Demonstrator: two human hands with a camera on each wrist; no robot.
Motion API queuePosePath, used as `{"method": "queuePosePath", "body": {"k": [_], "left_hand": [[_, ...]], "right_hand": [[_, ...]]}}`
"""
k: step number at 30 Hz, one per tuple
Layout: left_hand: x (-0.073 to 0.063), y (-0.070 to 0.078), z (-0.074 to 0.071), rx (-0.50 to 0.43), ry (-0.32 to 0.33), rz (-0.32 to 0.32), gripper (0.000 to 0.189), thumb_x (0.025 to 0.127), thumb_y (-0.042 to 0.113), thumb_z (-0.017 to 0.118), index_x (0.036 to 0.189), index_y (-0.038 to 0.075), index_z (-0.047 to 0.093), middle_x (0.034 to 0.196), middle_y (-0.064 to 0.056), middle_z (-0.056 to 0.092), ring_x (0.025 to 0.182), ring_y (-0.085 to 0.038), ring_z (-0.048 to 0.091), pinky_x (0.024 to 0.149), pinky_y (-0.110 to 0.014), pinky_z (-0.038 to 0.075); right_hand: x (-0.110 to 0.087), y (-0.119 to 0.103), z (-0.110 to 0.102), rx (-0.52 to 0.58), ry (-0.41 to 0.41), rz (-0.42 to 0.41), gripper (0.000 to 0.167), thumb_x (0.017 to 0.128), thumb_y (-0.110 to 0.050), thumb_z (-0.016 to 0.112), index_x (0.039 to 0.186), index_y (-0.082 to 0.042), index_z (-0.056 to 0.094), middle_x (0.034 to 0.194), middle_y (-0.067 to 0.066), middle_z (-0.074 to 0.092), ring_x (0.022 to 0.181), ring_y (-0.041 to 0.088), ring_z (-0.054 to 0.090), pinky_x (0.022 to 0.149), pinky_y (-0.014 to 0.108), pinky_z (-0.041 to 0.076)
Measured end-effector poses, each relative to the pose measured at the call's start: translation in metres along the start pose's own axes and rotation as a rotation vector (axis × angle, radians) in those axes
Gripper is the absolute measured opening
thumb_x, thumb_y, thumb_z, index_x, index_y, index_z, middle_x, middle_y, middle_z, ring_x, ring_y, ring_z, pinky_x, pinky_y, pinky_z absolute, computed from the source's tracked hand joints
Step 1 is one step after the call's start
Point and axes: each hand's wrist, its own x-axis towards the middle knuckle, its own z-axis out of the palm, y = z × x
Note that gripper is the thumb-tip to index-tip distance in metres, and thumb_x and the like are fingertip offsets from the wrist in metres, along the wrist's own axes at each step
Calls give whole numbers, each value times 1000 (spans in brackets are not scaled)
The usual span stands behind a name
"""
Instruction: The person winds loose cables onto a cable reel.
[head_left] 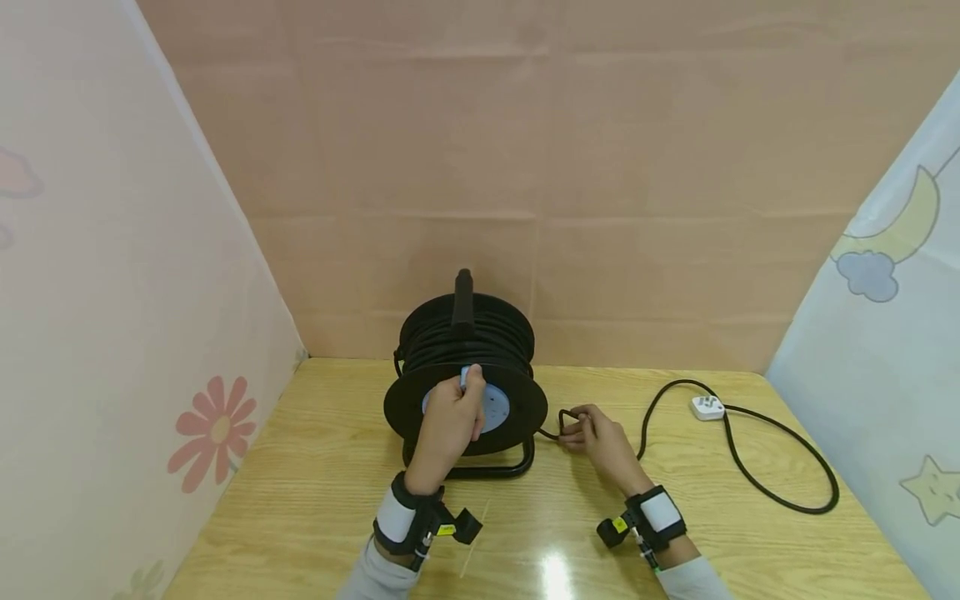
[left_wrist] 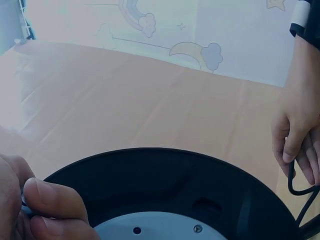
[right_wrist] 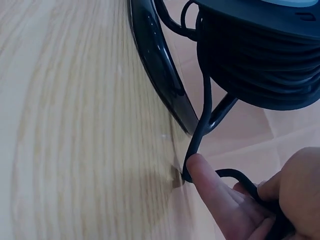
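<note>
A black cable reel with a blue centre panel stands on its tubular frame, cable wound thickly round the drum. My left hand grips a light-blue knob on the reel's front disc, thumb along its top. In the left wrist view those curled fingers hide most of the knob. To the right of the reel, my right hand holds the loose black cable between thumb and fingers. A small bend of cable shows at the fingertips, and from there the cable runs back to the drum.
Beyond the right hand, the free cable lies in a wide loop on the wooden table. A white plug rests within that run of cable. The reel's carrying handle sticks up behind the disc. Patterned sheets border both sides.
</note>
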Motion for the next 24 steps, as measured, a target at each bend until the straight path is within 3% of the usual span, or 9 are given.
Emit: {"method": "queuePosePath", "body": {"k": [14,24], "left_hand": [[-1,-1,21,28,-28,24,62,115,33,43,57,11,49,45,4,46,40,-11,35,42,-22,26],[-1,-7,36,-11,-41,37,63,115,33,44,58,7,50,45,4,44,40,-9,37,43,-22,26]], "right_hand": [[2,3,9,-12,-14,9,27,117,-9,39,127,8,58,106,17,75,93,26,77,80,30,63],[2,10,13,-87,-32,7,27,117,-14,40,121,0,64,82,7,68,67,15,61,60,26,52]]}}
